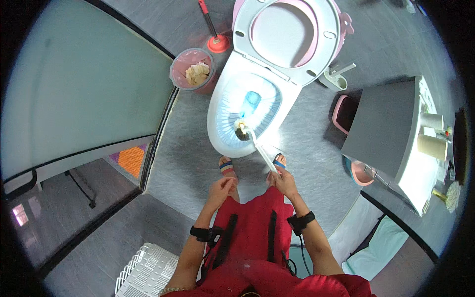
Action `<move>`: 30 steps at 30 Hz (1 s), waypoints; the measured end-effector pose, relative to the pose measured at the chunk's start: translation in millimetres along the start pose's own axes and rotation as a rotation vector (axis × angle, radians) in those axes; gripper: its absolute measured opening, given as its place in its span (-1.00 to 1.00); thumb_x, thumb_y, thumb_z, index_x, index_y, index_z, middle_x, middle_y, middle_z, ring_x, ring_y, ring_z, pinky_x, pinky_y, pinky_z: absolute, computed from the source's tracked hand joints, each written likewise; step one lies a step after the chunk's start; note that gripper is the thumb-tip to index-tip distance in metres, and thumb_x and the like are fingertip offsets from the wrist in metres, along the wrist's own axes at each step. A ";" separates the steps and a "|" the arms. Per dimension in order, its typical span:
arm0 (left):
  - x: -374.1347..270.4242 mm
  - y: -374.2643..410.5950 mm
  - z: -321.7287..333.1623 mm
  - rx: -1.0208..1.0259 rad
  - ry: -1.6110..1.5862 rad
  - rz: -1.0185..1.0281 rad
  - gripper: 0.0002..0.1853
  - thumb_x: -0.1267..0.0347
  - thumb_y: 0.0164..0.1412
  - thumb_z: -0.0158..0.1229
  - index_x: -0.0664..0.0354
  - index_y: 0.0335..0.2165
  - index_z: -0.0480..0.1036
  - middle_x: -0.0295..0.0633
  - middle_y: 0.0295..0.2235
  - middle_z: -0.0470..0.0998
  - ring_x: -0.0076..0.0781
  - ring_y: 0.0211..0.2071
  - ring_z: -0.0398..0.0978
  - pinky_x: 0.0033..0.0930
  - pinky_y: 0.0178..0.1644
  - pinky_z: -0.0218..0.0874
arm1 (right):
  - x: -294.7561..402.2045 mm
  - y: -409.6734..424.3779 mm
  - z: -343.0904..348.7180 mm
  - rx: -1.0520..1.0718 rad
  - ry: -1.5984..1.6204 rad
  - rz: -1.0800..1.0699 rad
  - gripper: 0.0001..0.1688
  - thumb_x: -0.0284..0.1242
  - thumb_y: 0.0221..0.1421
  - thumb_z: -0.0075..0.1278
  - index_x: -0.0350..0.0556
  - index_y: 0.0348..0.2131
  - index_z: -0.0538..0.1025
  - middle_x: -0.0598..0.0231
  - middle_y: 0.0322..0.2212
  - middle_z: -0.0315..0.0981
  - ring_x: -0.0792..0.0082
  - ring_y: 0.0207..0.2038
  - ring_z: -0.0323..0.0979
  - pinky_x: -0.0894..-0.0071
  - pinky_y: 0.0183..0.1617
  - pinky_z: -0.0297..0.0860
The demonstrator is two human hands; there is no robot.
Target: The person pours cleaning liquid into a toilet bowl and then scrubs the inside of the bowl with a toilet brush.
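Note:
In my right hand (285,182) is the white handle of a toilet brush (264,154), gripped near its end. Its dark, pale-topped head rests against the front inner wall of the white toilet bowl (219,128). Streaks of blue liquid (272,117) run down inside the bowl, and blue water (253,99) lies at the drain. The seat and lid (243,44) are raised. My left hand (221,191) is loosely curled by my left knee, with nothing visible in it. Red clothing (256,230) covers my lap.
Left of the toilet are a pink waste bin (174,74) with crumpled paper and a red plunger (218,43). A brush holder (332,81) stands to the right, near a grey cabinet (382,122). Frosted glass (85,89) borders the left; a white slatted item (148,271) lies lower left.

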State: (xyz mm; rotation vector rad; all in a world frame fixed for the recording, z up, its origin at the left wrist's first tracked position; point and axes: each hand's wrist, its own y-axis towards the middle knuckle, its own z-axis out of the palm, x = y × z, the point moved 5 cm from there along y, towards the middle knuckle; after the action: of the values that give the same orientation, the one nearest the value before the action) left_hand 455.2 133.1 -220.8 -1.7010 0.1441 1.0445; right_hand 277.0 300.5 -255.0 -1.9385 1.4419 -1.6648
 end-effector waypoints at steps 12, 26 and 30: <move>32.0 12.6 -115.0 -0.113 -0.102 -0.133 -0.75 0.34 0.14 -0.11 0.28 -0.29 0.40 -0.24 -0.46 0.46 -0.55 -0.46 0.42 -0.54 -0.37 0.27 | 34.6 5.7 50.9 -0.113 -0.148 0.053 -0.61 -0.41 -0.02 -0.11 -0.07 -0.13 0.35 -0.08 -0.42 0.40 0.03 -0.32 0.39 0.26 -0.24 0.32; 27.8 36.6 -95.9 -0.063 -0.058 -0.148 -0.74 0.32 0.15 -0.11 0.25 -0.28 0.39 -0.24 -0.45 0.46 -0.53 -0.46 0.42 -0.53 -0.35 0.25 | 23.2 45.3 56.4 -0.095 -0.285 -0.025 -0.63 -0.40 -0.02 -0.16 0.06 -0.15 0.38 -0.09 -0.42 0.39 -0.03 -0.32 0.37 0.16 -0.21 0.30; 23.8 39.7 -93.9 -0.052 -0.060 -0.148 -0.73 0.31 0.15 -0.11 0.27 -0.28 0.39 -0.22 -0.45 0.46 -0.51 -0.45 0.43 -0.52 -0.34 0.26 | 10.2 51.0 59.8 -0.102 -0.271 -0.017 -0.63 -0.37 -0.03 -0.17 0.13 -0.14 0.38 -0.09 -0.44 0.38 -0.04 -0.35 0.37 0.13 -0.25 0.30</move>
State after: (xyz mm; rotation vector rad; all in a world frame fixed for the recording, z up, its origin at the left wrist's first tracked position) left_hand 500.3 48.5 -263.0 -1.6980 -0.0471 0.9950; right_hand 299.5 242.4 -304.0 -2.1378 1.4312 -1.2948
